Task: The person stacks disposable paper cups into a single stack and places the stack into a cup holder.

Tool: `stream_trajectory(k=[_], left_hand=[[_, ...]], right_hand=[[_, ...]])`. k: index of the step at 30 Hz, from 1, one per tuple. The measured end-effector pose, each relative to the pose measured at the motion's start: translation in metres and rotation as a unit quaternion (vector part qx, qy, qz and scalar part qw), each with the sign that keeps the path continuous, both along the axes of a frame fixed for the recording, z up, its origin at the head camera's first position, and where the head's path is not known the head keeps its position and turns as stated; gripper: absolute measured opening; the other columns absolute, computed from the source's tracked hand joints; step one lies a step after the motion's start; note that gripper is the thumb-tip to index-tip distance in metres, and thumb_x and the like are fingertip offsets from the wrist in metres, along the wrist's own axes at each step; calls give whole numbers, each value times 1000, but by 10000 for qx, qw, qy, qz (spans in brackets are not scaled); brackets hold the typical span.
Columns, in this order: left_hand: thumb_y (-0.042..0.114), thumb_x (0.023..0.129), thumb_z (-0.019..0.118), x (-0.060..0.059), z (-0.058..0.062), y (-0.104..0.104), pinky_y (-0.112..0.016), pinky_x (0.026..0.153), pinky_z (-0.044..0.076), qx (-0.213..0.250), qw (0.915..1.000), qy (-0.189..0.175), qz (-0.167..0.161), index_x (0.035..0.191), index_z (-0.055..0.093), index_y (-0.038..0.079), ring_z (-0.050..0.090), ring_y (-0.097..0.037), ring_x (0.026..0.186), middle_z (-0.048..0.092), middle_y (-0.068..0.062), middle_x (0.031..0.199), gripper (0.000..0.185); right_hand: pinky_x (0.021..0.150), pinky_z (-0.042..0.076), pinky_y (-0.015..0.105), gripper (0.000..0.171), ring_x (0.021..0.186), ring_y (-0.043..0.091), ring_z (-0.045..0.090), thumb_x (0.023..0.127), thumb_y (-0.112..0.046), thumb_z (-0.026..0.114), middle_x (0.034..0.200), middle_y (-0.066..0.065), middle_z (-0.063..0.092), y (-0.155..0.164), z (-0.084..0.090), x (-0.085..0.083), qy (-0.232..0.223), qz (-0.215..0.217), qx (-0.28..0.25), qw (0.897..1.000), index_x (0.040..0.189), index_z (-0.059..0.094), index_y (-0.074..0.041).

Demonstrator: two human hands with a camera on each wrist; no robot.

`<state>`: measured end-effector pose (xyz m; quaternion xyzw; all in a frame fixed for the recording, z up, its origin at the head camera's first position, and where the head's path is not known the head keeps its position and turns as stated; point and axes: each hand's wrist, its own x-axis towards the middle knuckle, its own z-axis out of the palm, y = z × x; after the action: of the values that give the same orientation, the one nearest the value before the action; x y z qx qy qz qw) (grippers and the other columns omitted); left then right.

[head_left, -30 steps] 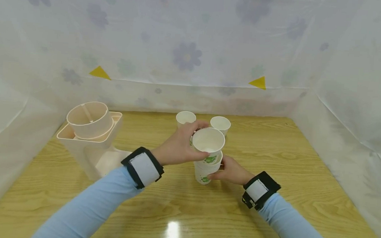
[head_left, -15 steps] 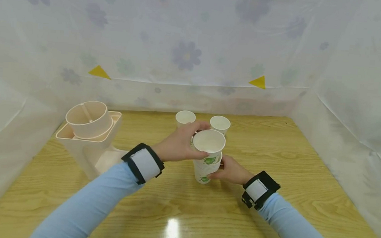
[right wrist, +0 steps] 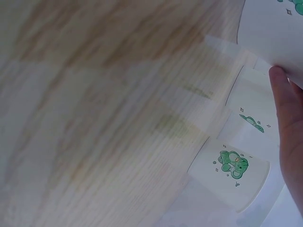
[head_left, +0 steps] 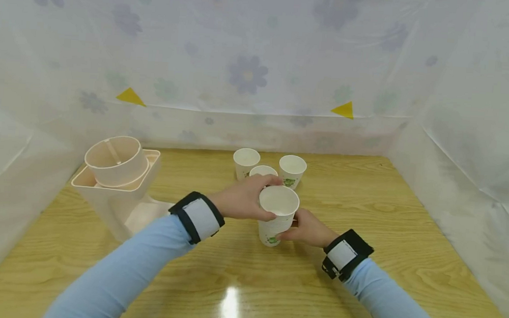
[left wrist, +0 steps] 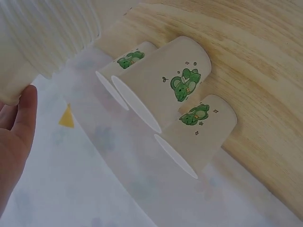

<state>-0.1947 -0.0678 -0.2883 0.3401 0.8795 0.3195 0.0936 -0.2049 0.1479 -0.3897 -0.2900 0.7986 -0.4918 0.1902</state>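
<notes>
In the head view a stack of nested white paper cups [head_left: 271, 235] with green prints stands upright on the table. My left hand [head_left: 248, 198] grips the top cup near its rim, thumb on the near side and fingers behind. Lower down, my right hand [head_left: 311, 229] holds the stack from the right. Behind it stand three separate paper cups: one at left [head_left: 244, 167], one at right [head_left: 292, 169], and a middle cup [head_left: 263, 171] partly hidden by my left hand. The left wrist view shows the stack's close-set rims [left wrist: 52, 33] beside my fingers.
A beige plastic container [head_left: 123, 204] with a round beige cup-like part [head_left: 116, 164] on top stands at left, near my left forearm. White flowered sheeting [head_left: 247, 129] encloses the back and sides of the wooden table [head_left: 210, 284].
My left hand has lowered the top cup, which now sits deeper over the stack. The middle cup behind has come into sight. My right hand stays in place.
</notes>
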Motion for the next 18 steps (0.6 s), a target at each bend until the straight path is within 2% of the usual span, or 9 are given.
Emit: stream_trajectory(k=[7, 13, 18], left_hand=[[21, 74, 76, -3, -5, -1, -35, 95, 46, -54, 9997, 161, -153, 133, 44, 3, 54, -21, 113, 55, -10, 130, 69], [20, 75, 76, -3, -7, -1, -36, 98, 44, -122, 9998, -50, -162, 134, 43, 3, 52, -21, 118, 51, -9, 135, 70], [22, 76, 75, -4, -10, 0, -36, 100, 43, -279, 9994, -87, -202, 136, 42, 4, 50, -20, 122, 50, -8, 137, 71]], right_hand=[[95, 47, 44, 68, 120, 36, 50, 78, -13, 74, 132, 21, 49, 0, 1, 1, 14, -12, -12, 10000, 135, 38, -1], [94, 48, 41, 68, 118, 35, 51, 77, -13, 75, 130, 22, 50, 0, 0, 2, 25, -54, -4, 10000, 133, 39, 1], [92, 49, 40, 68, 116, 35, 53, 76, -13, 75, 128, 22, 52, 0, 1, 5, 97, -109, 7, 9999, 133, 40, 3]])
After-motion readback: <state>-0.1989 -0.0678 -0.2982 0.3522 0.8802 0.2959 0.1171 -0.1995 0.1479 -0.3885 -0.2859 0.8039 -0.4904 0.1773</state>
